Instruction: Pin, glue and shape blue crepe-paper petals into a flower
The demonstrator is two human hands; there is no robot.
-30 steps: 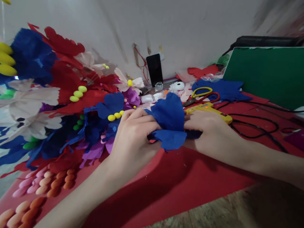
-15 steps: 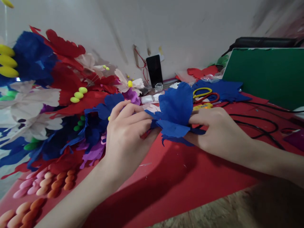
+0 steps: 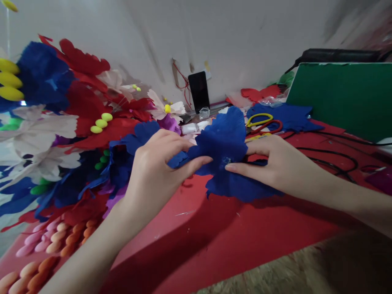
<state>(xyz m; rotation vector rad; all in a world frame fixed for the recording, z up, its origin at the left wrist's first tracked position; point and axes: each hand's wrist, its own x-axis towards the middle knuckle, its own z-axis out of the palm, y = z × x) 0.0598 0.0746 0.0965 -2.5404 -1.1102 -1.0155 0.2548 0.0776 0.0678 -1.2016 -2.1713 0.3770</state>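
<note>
Between my two hands, above the red tabletop (image 3: 171, 228), is a blue fabric-like flower (image 3: 226, 134) with ragged-edged petals spread open. A small shiny clear patch, perhaps glue, shows at its centre. My left hand (image 3: 159, 159) pinches the flower's left petals, thumb in front and fingers behind. From the other side my right hand (image 3: 272, 163) grips it, with the thumb pressed beside the shiny centre and the fingers hidden behind. Just beyond the right hand lie scissors (image 3: 260, 122) with yellow and red handles.
Many red, white, blue and purple artificial flowers (image 3: 92, 102) crowd the left. Pink and orange oval pieces (image 3: 39, 269) lie front left. A black phone (image 3: 199, 92) leans on the wall. On the right are a green board (image 3: 343, 98), black cables (image 3: 330, 159) and blue cut pieces (image 3: 284, 116).
The blue flower has been opened out toward me, its lower petals now spread and its shiny centre showing. My left thumb has lifted onto its front, and my right thumb has moved to the centre.
</note>
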